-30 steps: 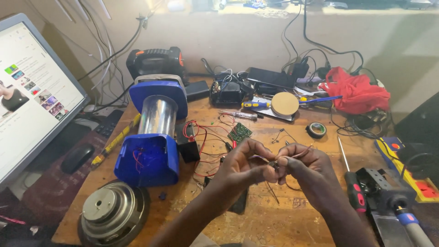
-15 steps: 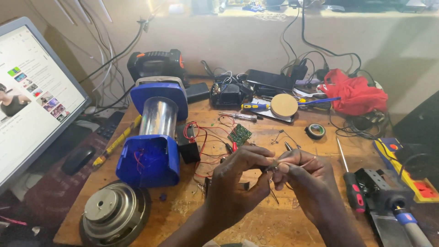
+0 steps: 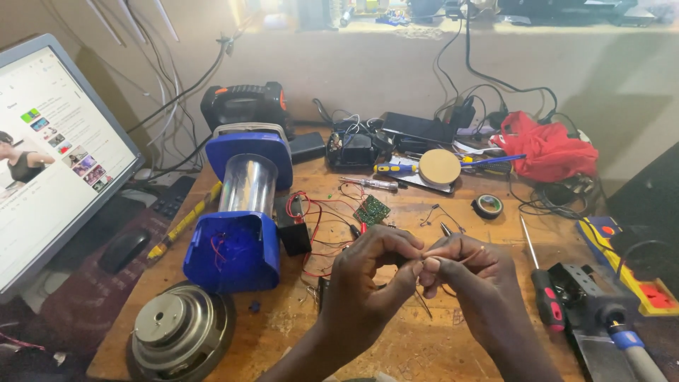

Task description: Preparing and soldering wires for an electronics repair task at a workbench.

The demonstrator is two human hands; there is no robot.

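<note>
While both hands meet near the bench's front edge, the left hand (image 3: pixel 371 272) and right hand (image 3: pixel 470 272) pinch what seems a thin wire (image 3: pixel 453 253), its length running left to right between them.

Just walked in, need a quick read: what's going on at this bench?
A person's left hand and right hand meet over the wooden workbench, pinching a thin wire between their fingertips. To the left lies a blue lantern-like device, opened, with red wires trailing to a small green circuit board. A loose speaker sits at the near left and a red-handled screwdriver to the right.
</note>
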